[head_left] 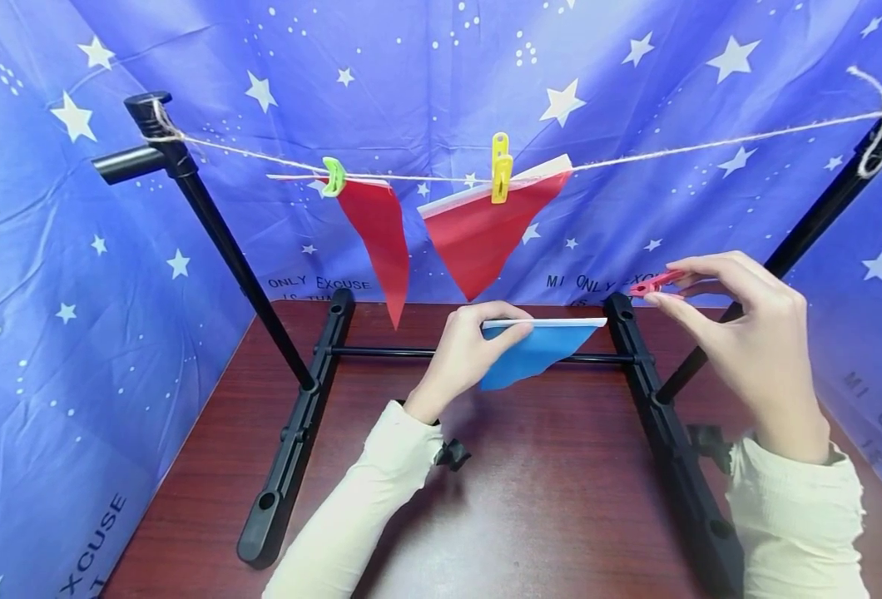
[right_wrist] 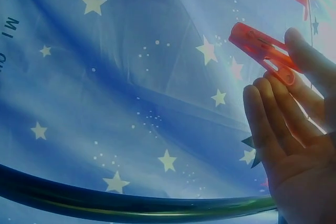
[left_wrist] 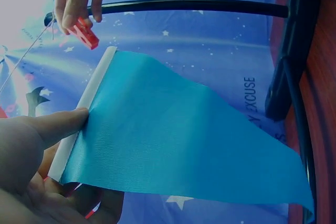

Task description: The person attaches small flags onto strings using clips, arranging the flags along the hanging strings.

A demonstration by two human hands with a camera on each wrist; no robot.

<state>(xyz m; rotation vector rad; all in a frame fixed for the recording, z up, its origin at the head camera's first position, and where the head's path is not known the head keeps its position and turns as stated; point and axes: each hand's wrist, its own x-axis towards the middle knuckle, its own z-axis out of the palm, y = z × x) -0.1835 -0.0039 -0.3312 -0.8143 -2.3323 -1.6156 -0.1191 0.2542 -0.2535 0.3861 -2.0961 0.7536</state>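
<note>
My left hand (head_left: 474,345) pinches a blue pennant flag (head_left: 534,353) by its white top strip, thumb on the near side. In the left wrist view the pennant (left_wrist: 173,135) spreads out and tapers away from the hand. My right hand (head_left: 755,341) holds a red clothespin (head_left: 656,284) between thumb and fingers, to the right of the pennant and apart from it. Above, a string (head_left: 673,151) carries two red pennants: the left one (head_left: 381,237) under a green clothespin (head_left: 333,177), the middle one (head_left: 497,229), tilted, under a yellow clothespin (head_left: 500,170).
Black posts, left (head_left: 239,258) and right (head_left: 823,220), hold the string's knotted ends. Their feet (head_left: 284,466) stand on a reddish-brown tabletop (head_left: 531,499), joined by a thin crossbar (head_left: 381,352). A blue star-printed cloth (head_left: 426,75) hangs behind and at the sides.
</note>
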